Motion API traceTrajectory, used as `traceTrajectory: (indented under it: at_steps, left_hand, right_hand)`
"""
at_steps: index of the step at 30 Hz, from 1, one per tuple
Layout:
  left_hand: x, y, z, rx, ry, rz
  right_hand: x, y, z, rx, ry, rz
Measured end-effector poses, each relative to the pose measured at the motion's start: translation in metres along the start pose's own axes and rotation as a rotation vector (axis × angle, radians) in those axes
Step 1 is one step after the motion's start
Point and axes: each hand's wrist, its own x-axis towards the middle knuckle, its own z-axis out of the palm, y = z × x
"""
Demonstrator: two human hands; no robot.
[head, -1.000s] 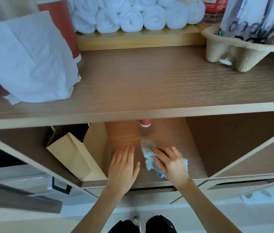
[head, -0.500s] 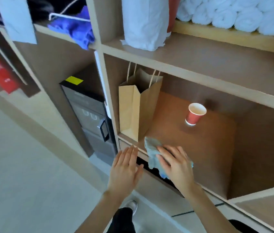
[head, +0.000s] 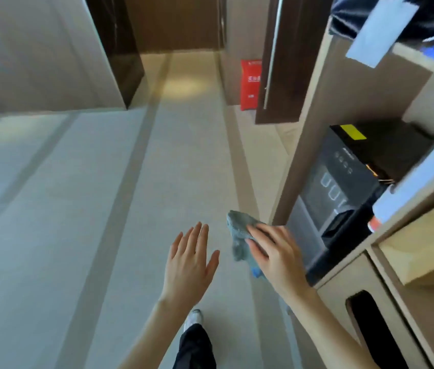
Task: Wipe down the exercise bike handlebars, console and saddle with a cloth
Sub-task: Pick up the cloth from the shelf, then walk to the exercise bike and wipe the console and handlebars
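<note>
My right hand (head: 274, 253) holds a crumpled grey-blue cloth (head: 238, 237) in the air above the floor, just left of the wooden shelf unit. The cloth sticks out past my fingers to the left, and a blue corner shows under my palm. My left hand (head: 191, 258) hovers beside it with fingers straight and spread, holding nothing. No exercise bike is in view.
The wooden shelf unit (head: 343, 107) stands along the right, with a black appliance (head: 340, 187) in its lower bay. A pale floor (head: 77, 209) stretches ahead to a dark doorway (head: 173, 22). A red box (head: 250, 85) stands by a dark door panel (head: 274, 59).
My view has swung left, away from the shelf bay with the paper bag and red cup, toward the open floor. My right hand lifted the cloth off the shelf and carries it along.
</note>
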Motion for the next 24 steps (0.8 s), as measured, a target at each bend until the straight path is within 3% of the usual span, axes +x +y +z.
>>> traceTrajectory:
  at_steps: [10,24]
  left_hand:
    - [-0.032,-0.167,-0.042,0.139,0.106,-0.461]
    - [-0.05,-0.441,-0.116,0.308,0.258,-0.794]
  right_hand:
    - [0.097,-0.132,0.157,0.299,-0.154,-0.305]
    - [0.221,-0.357,0.383,0.565,-0.216,-0.535]
